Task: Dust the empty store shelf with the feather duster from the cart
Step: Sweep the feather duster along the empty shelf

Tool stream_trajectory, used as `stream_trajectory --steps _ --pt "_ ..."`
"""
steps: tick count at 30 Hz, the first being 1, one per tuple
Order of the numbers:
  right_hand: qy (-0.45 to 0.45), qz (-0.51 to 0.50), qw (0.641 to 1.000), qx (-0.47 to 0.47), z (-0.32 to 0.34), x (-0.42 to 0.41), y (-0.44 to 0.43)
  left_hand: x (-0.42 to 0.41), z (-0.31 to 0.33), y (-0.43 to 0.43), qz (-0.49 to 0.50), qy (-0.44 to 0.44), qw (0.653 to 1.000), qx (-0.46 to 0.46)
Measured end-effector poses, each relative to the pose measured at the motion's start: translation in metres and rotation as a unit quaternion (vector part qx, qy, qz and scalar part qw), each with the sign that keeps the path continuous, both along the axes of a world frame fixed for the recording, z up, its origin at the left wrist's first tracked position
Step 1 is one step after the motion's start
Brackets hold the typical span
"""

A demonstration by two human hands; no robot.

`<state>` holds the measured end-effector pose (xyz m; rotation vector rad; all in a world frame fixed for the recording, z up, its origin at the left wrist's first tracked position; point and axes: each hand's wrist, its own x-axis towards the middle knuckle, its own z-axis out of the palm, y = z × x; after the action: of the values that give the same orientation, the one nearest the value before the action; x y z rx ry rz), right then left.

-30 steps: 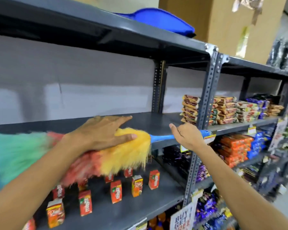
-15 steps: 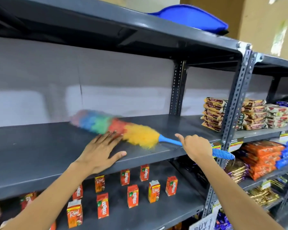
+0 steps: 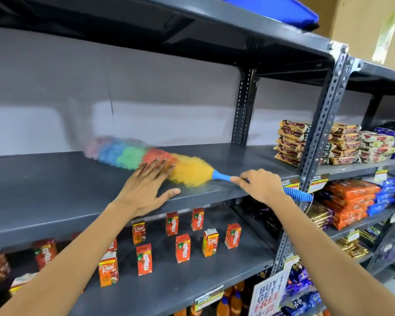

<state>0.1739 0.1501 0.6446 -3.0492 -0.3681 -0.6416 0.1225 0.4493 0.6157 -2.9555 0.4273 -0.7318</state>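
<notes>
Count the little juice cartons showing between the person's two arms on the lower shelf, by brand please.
Real cartons: 3
Maaza cartons: 5
Half-hidden carton, brand unreadable: 1
Total: 9

On the lower shelf (image 3: 192,290), small red juice cartons read "Real" (image 3: 108,269) on some and "maaza" (image 3: 183,248) on others, the letters running up the sides. A white sign (image 3: 268,293) at the near right, beside the upright, read "BUY GET FREE" in black and red, with further lines too blurred to read. Yellow edge tags (image 3: 289,184) right of the empty shelf seemed to read "SUPER MARKET", while print on the biscuit packs (image 3: 291,142) was too small to read.
</notes>
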Motion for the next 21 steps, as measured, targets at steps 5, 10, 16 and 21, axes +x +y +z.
stream_trajectory --steps 5,10,16,21 --pt "-0.052 0.086 0.995 0.016 -0.004 -0.009 0.013 -0.005 0.004 -0.002 -0.013 -0.03 0.999 -0.004" --pt "-0.022 0.087 0.995 0.044 -0.001 -0.017 0.012 -0.009 0.006 -0.005 -0.007 -0.075 0.997 0.033" --pt "-0.035 0.13 0.99 0.029 -0.002 -0.031 0.045 -0.014 0.007 0.003 0.019 -0.102 0.995 -0.005" --pt "-0.025 0.178 0.982 0.05 0.002 -0.037 0.072 -0.02 0.01 0.024 0.068 -0.11 0.991 -0.033"
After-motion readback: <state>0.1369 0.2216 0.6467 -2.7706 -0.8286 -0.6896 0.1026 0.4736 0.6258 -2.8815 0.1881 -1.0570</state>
